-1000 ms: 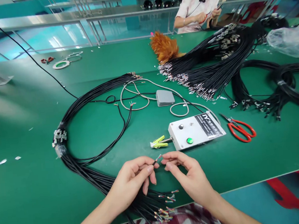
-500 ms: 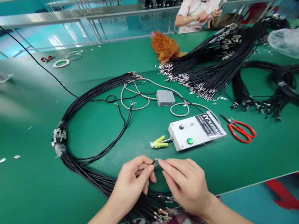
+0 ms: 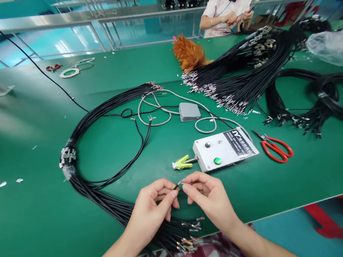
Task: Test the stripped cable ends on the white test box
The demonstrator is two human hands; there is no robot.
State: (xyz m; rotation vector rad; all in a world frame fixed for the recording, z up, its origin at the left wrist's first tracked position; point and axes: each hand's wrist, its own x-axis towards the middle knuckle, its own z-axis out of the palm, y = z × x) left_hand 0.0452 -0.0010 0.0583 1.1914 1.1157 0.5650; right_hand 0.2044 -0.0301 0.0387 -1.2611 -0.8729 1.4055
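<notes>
Between the thumb and fingers of my left hand (image 3: 154,204) is the end of a black cable (image 3: 176,186), its thin inner wires bared at the tip. My right hand (image 3: 210,199) pinches those fine wires (image 3: 181,181) just right of the left fingertips. Under my hands lies a bundle of black cables (image 3: 106,202), tied at the left, with coloured wire ends (image 3: 187,243) fanned out near my lap. Just beyond my hands stands a white box (image 3: 217,150) with a knob, a green button and a yellow clip (image 3: 183,162) on its shaft.
Red-handled scissors (image 3: 277,149) lie right of the box. A grey pedal-like block (image 3: 189,111) sits behind it. More black cables (image 3: 239,82), an orange duster (image 3: 189,53) and a clear plastic bag (image 3: 332,48) lie farther back. A person (image 3: 224,14) works across the table.
My right hand has turned and shifted slightly up, its thumb and forefinger now pinching the wires from a different angle. My left hand keeps its hold on the cable.
</notes>
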